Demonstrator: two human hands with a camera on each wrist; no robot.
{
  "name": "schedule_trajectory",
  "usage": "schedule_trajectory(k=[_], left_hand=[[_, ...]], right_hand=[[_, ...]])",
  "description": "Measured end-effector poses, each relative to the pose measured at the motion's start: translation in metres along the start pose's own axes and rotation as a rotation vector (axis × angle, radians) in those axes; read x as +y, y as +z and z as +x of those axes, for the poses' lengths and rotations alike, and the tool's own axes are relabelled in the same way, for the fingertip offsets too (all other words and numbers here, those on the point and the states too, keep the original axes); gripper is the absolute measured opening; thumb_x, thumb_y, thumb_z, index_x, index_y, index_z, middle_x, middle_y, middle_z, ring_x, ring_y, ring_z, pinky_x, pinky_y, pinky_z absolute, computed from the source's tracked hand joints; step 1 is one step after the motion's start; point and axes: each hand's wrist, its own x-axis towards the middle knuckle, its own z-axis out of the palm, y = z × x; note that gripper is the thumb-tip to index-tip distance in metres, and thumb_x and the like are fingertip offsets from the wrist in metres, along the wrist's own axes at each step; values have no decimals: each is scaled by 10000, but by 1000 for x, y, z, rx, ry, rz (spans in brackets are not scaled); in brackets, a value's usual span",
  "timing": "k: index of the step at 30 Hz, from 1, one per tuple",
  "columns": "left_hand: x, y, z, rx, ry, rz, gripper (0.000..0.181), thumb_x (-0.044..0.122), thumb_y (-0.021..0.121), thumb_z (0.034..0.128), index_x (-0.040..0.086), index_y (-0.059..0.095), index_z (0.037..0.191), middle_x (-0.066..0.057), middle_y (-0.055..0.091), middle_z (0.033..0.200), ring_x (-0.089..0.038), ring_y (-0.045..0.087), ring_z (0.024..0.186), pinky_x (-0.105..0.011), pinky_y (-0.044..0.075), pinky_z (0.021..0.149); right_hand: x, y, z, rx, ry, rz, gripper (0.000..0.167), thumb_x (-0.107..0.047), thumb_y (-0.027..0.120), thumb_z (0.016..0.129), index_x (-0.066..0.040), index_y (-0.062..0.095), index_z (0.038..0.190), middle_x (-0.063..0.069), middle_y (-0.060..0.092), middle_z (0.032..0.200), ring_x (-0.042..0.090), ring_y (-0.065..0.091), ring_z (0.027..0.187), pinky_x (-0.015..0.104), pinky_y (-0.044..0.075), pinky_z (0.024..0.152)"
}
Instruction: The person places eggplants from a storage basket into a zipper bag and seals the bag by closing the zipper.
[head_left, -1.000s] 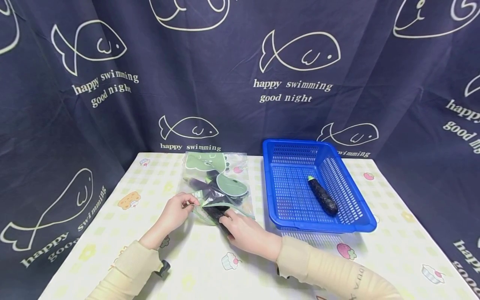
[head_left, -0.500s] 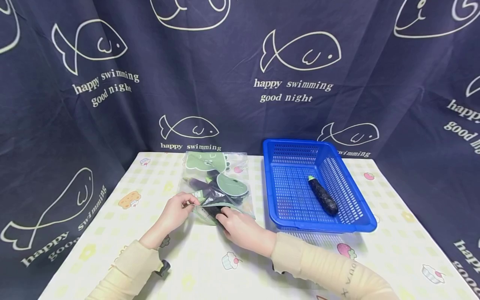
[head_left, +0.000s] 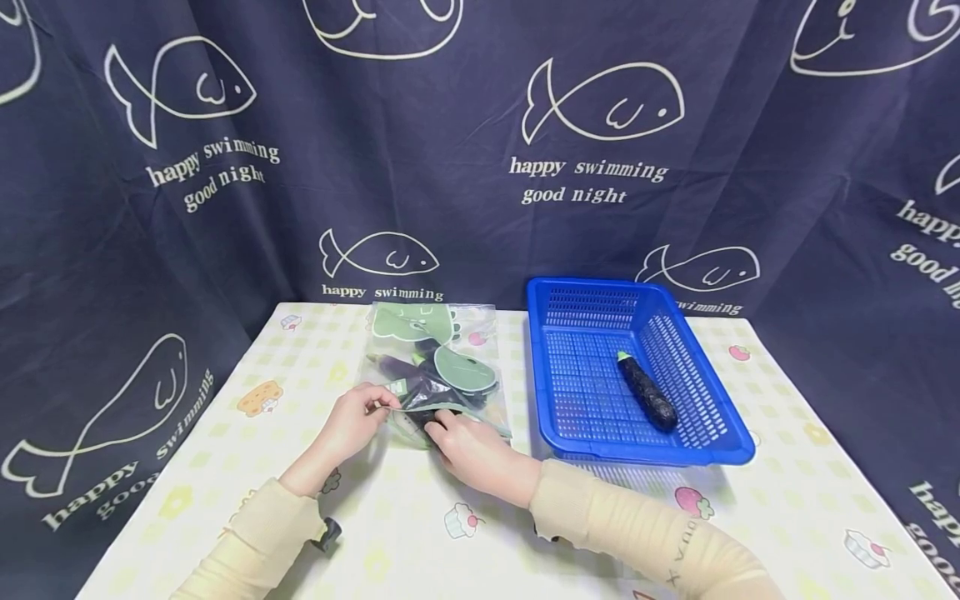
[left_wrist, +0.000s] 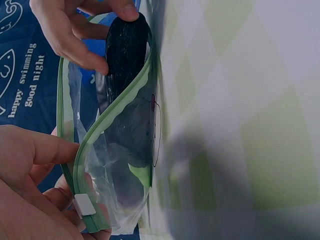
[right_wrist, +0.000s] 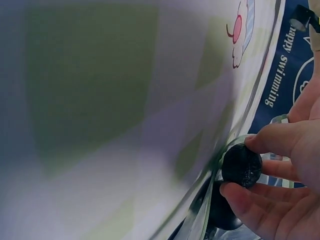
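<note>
I watched remotely as the left hand (head_left: 356, 423) pinched the mouth of the bag (head_left: 412, 321) by its slider (left_wrist: 84, 204) | right hand (head_left: 480, 457) grasped one eggplant (left_wrist: 125, 60), near end out, far end inside | bag lay left of basket (head_left: 633, 454), second eggplant (head_left: 647, 393) within.

Wore a cream left sleeve (head_left: 251, 542) and a matching right sleeve (head_left: 630, 533), both long and lightly creased, finished in broad plain cuffs (head_left: 294, 510). Bore dark capital letters (head_left: 682, 552) along the right forearm, not fully legible. Carried a small black device (head_left: 327, 536), rounded and grey-faced at one end, below the left wrist. Had a bare left hand (head_left: 354, 423) and right hand (head_left: 478, 454).
</note>
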Motion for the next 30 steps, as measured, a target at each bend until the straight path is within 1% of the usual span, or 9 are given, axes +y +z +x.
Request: schedule_trajectory(k=[7, 11, 18, 23, 27, 30], left_hand=[[0, 1, 1, 3, 2, -5, 199, -56, 618, 794, 128, 688, 823, -28, 612, 855, -157, 519, 753, -300, 435, 684], [0, 0, 0, 5, 11, -1, 207, -59, 615, 793, 133, 687, 821, -24, 613, 858, -151, 522, 755, -289, 436, 679], [0, 0, -1, 7, 21, 6, 198, -48, 624, 793, 136, 690, 820, -21, 614, 856, -145, 510, 734, -275, 430, 648], [0, 2, 0, 4, 20, 4, 192, -44, 623, 793, 134, 690, 820, -25, 606, 850, -139, 499, 721, -264, 427, 634], [0, 2, 0, 2, 12, -1, 197, -45, 624, 791, 139, 690, 817, -32, 601, 844, -141, 495, 715, -268, 424, 631], [1, 1, 0, 5, 18, 1, 193, -40, 626, 789, 141, 688, 815, -37, 600, 839, -141, 492, 714, -270, 419, 631]], right_hand=[[-2, 2, 5, 1, -2, -20, 292, -198, 721, 782, -93, 617, 1034, 27, 591, 936, 169, 632, 807, 292, 525, 691], [-2, 3, 7, -4, -1, -42, 308, -220, 728, 783, -94, 618, 1041, 27, 599, 943, 169, 635, 806, 291, 530, 681], [-4, 11, 10, 5, -12, -128, 304, -255, 731, 781, -110, 621, 1025, 10, 602, 928, 153, 629, 773, 274, 529, 662], [-5, 11, 12, -5, -32, -171, 281, -233, 708, 803, -112, 613, 1038, 13, 606, 946, 151, 622, 774, 265, 529, 670], [-4, 13, 14, -13, -45, -184, 260, -210, 686, 823, -113, 609, 1051, 15, 613, 970, 150, 620, 786, 261, 527, 688], [-3, 13, 16, -4, -54, -187, 259, -207, 686, 824, -115, 613, 1054, 13, 621, 976, 150, 623, 787, 262, 527, 696]])
